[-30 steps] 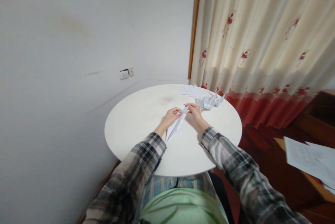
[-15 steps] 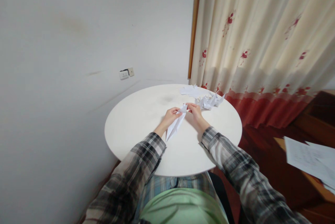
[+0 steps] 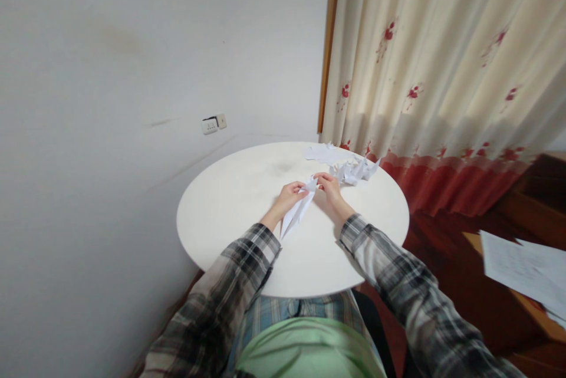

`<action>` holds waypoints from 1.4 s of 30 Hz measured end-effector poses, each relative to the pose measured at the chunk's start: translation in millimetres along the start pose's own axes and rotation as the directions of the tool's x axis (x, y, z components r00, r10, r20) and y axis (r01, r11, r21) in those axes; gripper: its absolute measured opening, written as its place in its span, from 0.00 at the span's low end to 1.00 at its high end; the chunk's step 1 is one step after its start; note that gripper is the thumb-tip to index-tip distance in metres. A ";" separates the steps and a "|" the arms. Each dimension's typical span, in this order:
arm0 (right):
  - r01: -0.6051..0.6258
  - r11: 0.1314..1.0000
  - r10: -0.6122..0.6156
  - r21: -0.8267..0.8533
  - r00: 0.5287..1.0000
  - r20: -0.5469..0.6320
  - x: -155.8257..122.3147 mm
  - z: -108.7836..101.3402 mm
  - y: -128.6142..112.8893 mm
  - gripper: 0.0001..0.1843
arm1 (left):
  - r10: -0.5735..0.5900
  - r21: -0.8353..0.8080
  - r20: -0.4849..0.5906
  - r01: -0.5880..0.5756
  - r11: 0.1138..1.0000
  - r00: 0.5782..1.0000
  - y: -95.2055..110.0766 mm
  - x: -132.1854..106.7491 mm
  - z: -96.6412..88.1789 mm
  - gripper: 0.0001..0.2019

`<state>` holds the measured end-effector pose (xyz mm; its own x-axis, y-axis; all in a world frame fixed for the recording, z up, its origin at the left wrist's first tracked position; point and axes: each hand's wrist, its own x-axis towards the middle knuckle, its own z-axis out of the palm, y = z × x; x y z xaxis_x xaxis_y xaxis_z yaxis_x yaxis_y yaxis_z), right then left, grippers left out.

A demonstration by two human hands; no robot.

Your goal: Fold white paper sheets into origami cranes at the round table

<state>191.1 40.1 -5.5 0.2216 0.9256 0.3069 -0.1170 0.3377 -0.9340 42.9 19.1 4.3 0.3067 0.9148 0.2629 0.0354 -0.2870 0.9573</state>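
A narrow folded sheet of white paper is held above the round white table, its long pointed end slanting down toward me. My left hand is closed on its upper part, thumb and fingers pinching the fold. At the paper's top end, my right hand pinches the tip between thumb and fingers. Right behind my right hand lies a pile of folded white paper pieces. The exact folds between my fingers are too small to make out.
Flat white paper lies at the table's far edge. A wall with a socket stands to the left, a flowered curtain behind on the right. Printed sheets rest on a wooden surface at the lower right.
Almost nothing differs. The fingers of my right hand and the paper's tip have shifted very slightly; both hands keep their hold.
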 end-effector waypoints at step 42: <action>0.046 0.997 -0.047 -0.068 0.999 -0.022 -3.2 1.0 -7.7 0.09 | 0.007 0.008 -0.006 -0.007 1.000 1.000 0.3 -0.8 0.2 0.10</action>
<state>190.4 34.7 0.9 0.2477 0.9047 0.3465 -0.0403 0.3670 -0.9293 42.9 18.2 4.4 0.3013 0.9143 0.2706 0.0412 -0.2960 0.9543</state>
